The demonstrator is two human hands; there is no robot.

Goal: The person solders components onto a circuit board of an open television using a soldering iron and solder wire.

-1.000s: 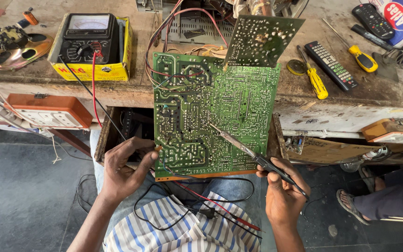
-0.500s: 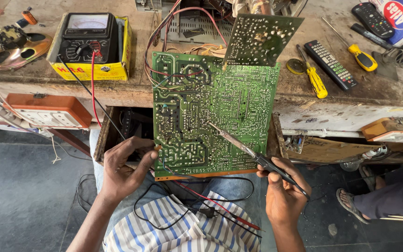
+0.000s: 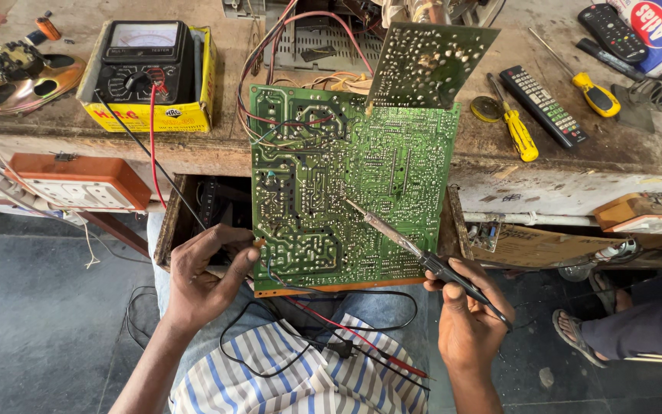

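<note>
Right hand (image 3: pixel 465 318) closed around the dark handle of a soldering iron (image 3: pixel 423 257), pen-style, thumb and fingers wrapped near the front of the grip, wrist low and forearm coming straight up from the bottom edge. Iron angled up and to the left, metal tip resting on the solder side of a big green circuit board (image 3: pixel 354 192), roughly mid-board. Left hand (image 3: pixel 204 276) curled at the board's lower left corner, fingertips pinched against the edge there, thumb up along the side, forearm slanting in from bottom left; looks like a steadying pinch on the board, though can't tell if something small sits between the fingers. Board stood nearly upright, bottom edge down over the lap, top leaning on the front of a worn wooden workbench (image 3: pixel 576 153). Smaller green board (image 3: pixel 427 65) tilted up just behind its top right corner, bundle of red and black wires looping off the top left. Black and red leads trailing across a striped shirt (image 3: pixel 300 376) below. Further out on the bench: analog multimeter (image 3: pixel 147 61) sitting in a yellow box at left, two yellow-handled screwdrivers (image 3: pixel 519 134) and a couple of remote controls (image 3: pixel 545 103) at right, orange-topped socket strip (image 3: pixel 78 180) hanging off the front left. Another person's sandalled foot (image 3: pixel 584 326) off at the far right on the floor.
</note>
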